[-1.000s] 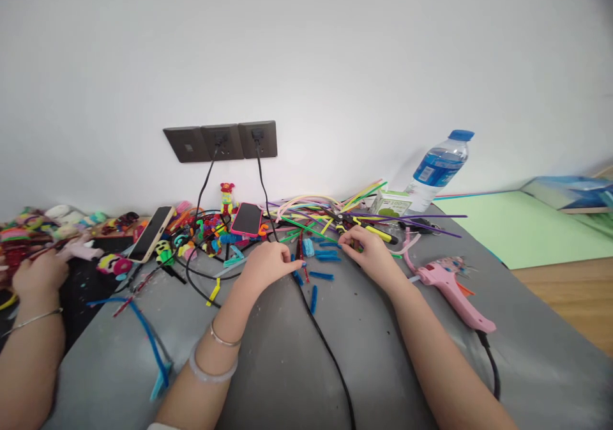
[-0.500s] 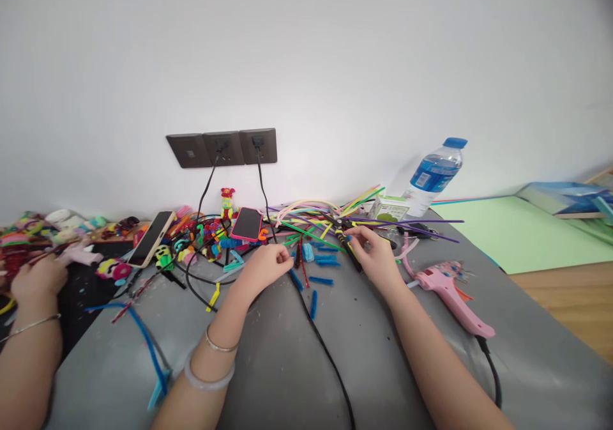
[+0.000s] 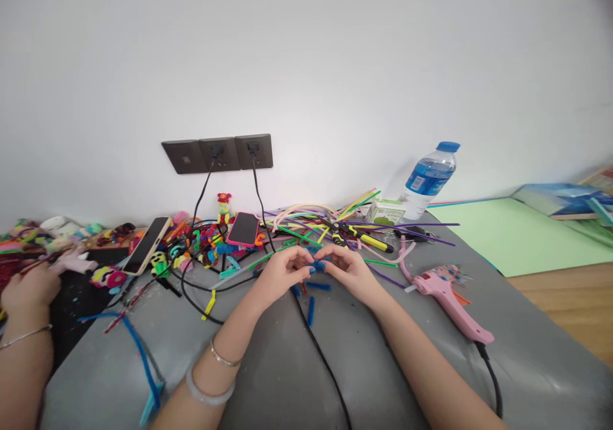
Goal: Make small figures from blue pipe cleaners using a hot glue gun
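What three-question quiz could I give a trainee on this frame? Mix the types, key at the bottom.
1. True or false: the pliers are gripped in the right hand.
2. Multiple choice: what color is the glue gun? A) green B) pink C) black
3. Fill the gap: the left hand and the right hand are close together, near short ____ pipe cleaner pieces.

Key:
1. False; they lie beyond it.
2. B
3. blue
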### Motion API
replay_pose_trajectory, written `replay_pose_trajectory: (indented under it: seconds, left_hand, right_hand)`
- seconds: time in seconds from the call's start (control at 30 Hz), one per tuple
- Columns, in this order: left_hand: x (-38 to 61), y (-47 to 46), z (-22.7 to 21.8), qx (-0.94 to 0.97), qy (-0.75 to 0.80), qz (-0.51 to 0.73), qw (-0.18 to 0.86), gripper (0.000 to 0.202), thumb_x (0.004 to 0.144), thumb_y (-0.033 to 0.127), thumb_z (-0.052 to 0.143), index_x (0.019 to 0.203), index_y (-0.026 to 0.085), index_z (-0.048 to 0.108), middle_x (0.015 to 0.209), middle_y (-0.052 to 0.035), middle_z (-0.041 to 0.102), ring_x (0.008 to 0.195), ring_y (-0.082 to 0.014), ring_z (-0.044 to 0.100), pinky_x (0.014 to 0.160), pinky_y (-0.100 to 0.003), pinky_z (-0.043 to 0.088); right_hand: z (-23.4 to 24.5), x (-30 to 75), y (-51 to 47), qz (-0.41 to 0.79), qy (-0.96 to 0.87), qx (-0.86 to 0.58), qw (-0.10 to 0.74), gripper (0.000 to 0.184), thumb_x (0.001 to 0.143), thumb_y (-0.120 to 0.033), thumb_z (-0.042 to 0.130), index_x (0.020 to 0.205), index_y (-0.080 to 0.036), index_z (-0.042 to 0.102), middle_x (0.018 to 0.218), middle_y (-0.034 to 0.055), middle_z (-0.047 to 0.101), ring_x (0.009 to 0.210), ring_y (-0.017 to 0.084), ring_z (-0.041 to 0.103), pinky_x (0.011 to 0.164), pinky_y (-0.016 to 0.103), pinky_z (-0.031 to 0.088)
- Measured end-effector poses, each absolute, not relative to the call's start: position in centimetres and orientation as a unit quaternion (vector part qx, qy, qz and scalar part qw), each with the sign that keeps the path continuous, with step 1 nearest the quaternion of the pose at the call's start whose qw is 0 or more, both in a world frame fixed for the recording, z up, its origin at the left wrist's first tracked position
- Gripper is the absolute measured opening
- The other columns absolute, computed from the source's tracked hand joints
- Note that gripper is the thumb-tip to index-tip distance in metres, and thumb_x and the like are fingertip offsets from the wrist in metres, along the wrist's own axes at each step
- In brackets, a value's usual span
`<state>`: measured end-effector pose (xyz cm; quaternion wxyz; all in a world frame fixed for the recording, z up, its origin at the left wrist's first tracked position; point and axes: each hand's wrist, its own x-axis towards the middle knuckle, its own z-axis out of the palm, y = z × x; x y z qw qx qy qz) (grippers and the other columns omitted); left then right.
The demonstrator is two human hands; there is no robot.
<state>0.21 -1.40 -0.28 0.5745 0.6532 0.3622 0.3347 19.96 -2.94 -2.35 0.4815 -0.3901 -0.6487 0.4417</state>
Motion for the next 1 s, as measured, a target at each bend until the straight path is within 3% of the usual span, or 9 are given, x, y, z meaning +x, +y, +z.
replay_pose_trajectory:
  seconds: [0.2, 0.67, 1.0]
  left_hand:
    - [0.14, -1.17, 0.07, 0.655, 0.37, 0.385, 0.534, 0.022, 0.079, 0.034, 0.069, 0.09, 0.016, 0.064, 0.089, -0.0048, 0.065, 0.075, -0.0133, 0.06, 0.067, -0.024, 0.05]
    - [0.01, -1.22, 0.39, 0.698, 0.399, 0.372, 0.464, 0.017, 0.081, 0.034, 0.064, 0.086, 0.018, 0.062, 0.086, -0.0038, 0.066, 0.076, -0.0159, 0.061, 0.068, -0.025, 0.046]
    - [0.19, -1.24, 0.07, 0.648, 0.371, 0.401, 0.531, 0.018, 0.079, 0.031, 0.067, 0.087, 0.017, 0.059, 0.089, -0.0043, 0.064, 0.077, -0.0148, 0.063, 0.07, -0.026, 0.051]
  right_hand:
    - [-2.24, 20.12, -2.86, 0.413, -0.642, -0.398, 0.509, 0.027, 0.085, -0.047, 0.069, 0.091, -0.021, 0.067, 0.088, 0.0056, 0.068, 0.081, 0.019, 0.063, 0.075, 0.032, 0.052]
    - [-2.26, 20.25, -2.84, 0.384, -0.633, -0.438, 0.51, 0.024, 0.087, -0.044, 0.063, 0.092, -0.021, 0.07, 0.085, 0.0065, 0.071, 0.074, 0.02, 0.063, 0.069, 0.032, 0.051]
    - [-2.17, 20.15, -3.0, 0.355, -0.66, -0.442, 0.493, 0.02, 0.088, -0.04, 0.063, 0.086, -0.02, 0.065, 0.083, 0.0049, 0.066, 0.074, 0.019, 0.059, 0.07, 0.031, 0.048]
